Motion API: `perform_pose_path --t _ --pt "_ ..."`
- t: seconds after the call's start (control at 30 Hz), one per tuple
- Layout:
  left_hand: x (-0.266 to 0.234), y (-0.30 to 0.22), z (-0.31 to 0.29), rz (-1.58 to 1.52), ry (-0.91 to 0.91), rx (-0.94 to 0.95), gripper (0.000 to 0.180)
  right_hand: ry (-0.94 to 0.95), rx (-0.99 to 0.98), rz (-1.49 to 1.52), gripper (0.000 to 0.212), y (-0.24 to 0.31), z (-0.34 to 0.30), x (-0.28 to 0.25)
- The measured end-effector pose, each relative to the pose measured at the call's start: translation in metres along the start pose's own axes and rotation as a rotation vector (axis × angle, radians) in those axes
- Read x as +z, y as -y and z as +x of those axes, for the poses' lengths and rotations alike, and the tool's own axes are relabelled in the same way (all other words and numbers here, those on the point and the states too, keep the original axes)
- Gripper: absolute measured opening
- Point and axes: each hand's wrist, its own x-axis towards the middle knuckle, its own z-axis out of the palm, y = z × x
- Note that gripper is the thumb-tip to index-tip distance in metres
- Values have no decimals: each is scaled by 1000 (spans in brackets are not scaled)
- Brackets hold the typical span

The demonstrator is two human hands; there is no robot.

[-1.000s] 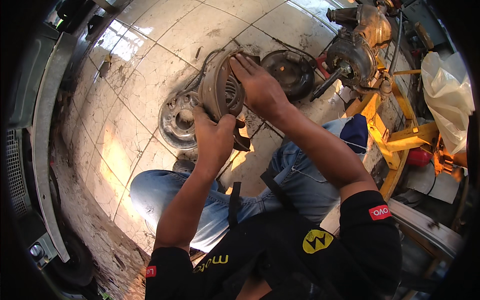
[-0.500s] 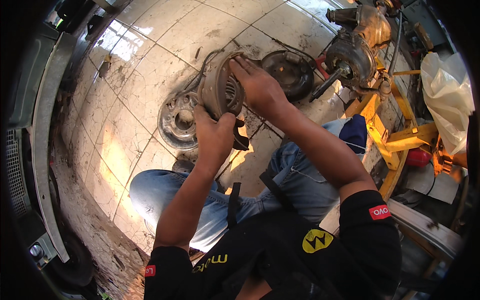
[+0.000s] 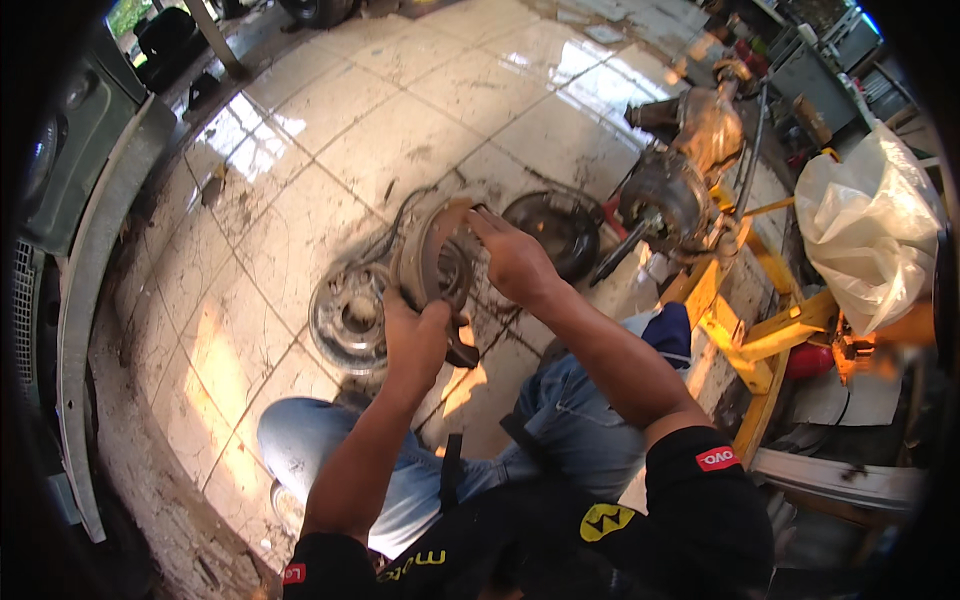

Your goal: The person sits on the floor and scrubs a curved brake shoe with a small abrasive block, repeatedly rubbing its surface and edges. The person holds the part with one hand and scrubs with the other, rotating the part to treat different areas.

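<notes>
A curved, brownish brake shoe (image 3: 432,236) stands tilted between my hands above the floor. My left hand (image 3: 412,335) is closed round its lower end, thumb on the near side. At the upper end, my right hand (image 3: 512,258) has its fingers closed on the rim; its fingertips are partly hidden. A round metal part (image 3: 457,277) shows just behind the shoe, and I cannot tell whether the two are joined. To the left, partly behind my left hand, a shiny brake drum (image 3: 335,330) lies on the tiles. A black round backing plate (image 3: 568,225) lies beyond my right hand.
On the right, a greasy axle housing (image 3: 672,195) stands by a yellow metal stand (image 3: 760,345). A translucent plastic bag (image 3: 865,230) hangs beside it. A dark cable (image 3: 400,215) lies behind the drum. A grey vehicle panel (image 3: 85,300) borders the left.
The view has tilted up, so everything sits lower in it. The brake shoe has turned slightly, showing more of its curved outer face. Both hands keep their hold.
</notes>
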Motion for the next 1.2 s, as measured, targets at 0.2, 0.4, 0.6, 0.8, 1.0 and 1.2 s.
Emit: perform_pose_path --t 0.2,0.4,0.6,0.8,1.0,1.2 --pt "-10 -1 11 -223 164 -18 55 -162 -168 62 55 11 12 -13" --pt "-13 -23 -9 -223 189 -218 38 23 -225 -102 57 10 9 -4" --pt "-21 -24 -16 -223 234 -248 42 -219 -94 -247 47 19 15 4" --pt "-16 -26 -21 -115 307 -142 43 -275 84 -165 49 10 21 1" --pt "-17 -26 -21 -144 288 -105 39 -332 12 -163 51 20 16 10" --pt "-12 -19 -23 -46 283 2 37 -274 346 406 50 4 30 0"
